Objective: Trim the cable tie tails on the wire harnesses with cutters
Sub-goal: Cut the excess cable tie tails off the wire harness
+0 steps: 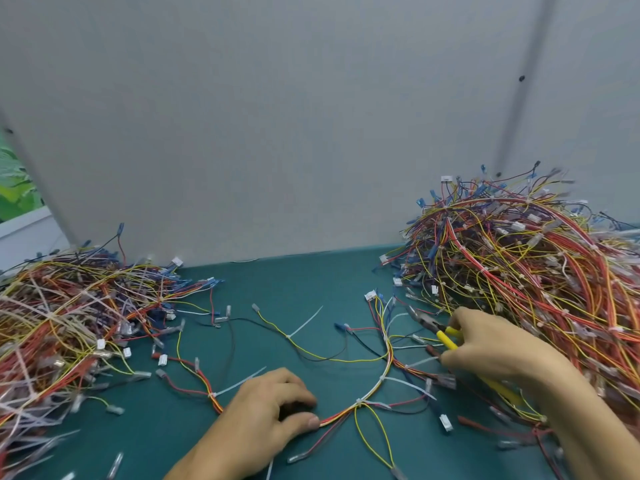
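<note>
A teal table meets a plain grey wall. A window shows greenery far left.

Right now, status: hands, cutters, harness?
Left hand pinches multicoloured wire harness. Right hand grips yellow-handled metal cutters. White plastic tie tails untrimmed. Tangled harness pile crowds right hand.

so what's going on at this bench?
A person is trimming cable ties. The left hand holds one harness down on the green mat. The right hand grips yellow-handled cutters beside it. Several white tails on it are not yet cut. More harnesses lie in a left pile and a right pile.
</note>
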### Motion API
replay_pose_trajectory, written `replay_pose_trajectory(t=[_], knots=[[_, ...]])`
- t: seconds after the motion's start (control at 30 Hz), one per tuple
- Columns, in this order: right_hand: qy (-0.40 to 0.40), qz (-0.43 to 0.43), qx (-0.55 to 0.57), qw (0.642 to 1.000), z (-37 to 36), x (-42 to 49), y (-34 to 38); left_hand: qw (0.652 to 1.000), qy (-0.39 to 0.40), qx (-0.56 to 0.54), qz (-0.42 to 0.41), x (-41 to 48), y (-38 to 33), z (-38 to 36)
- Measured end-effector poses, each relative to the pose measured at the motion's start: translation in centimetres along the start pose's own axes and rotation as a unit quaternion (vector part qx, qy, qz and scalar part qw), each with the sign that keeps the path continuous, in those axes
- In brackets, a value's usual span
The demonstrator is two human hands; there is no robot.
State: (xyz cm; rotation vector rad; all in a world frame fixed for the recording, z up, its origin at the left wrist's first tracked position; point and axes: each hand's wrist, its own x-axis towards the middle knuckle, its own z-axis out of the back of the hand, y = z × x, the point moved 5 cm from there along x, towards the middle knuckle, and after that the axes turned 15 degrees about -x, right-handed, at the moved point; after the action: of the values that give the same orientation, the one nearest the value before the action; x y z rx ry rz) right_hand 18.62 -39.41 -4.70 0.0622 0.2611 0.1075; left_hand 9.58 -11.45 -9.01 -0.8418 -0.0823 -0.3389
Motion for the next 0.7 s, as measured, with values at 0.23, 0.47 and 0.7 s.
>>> replay_pose_trajectory(t=[0.23, 0.47, 0.7], knots=[[-0.018, -0.003, -0.071, 0.997, -0.6, 0.5, 0.7, 0.999, -0.024, 0.028, -0.024, 3.9, -2.7, 2.0], [-0.192, -0.122, -0.055, 0.972, 1.5, -0.3, -1.4, 0.998, -0.002, 0.046, -0.043, 8.2, -2.0, -0.2], [-0.096, -0.014, 0.031, 0.995, -1.1, 0.7, 2.1, 0.993, 0.022, 0.105, -0.057, 5.3, -0.3, -1.9]])
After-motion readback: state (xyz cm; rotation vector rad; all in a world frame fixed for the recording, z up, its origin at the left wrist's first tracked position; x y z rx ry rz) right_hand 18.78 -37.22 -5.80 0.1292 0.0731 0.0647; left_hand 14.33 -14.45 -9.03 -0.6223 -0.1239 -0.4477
